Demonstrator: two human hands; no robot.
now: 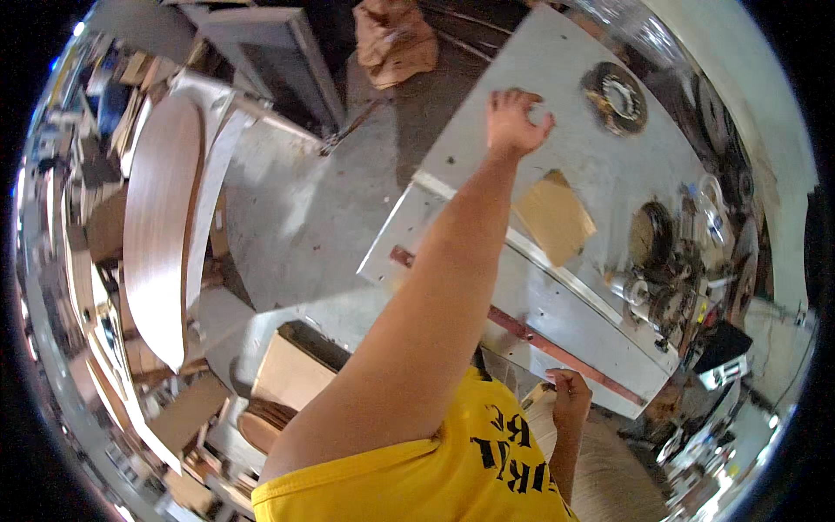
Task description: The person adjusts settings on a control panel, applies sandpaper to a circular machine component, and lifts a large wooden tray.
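My left arm stretches far out across a grey work table [474,143]. At its end, my left hand [515,123] is over the tabletop with fingers and thumb apart and nothing seen in it. A tan sheet [557,217], like sandpaper or cardboard, lies on the table beside my left forearm. Farther right on the tabletop is a round ring-shaped roll [619,97], perhaps tape. Low beside my yellow shirt, my right hand [570,396] has its fingers curled near the table's front edge. A small pale piece shows by those fingertips; whether they grip it is unclear.
A reddish strip [557,352] runs along the table's near side. Machine parts [652,296] crowd its right end. At left stands a long curved wooden panel [161,235]. A cardboard box [291,365] sits below it, and a brown paper bag [393,43] lies at the back.
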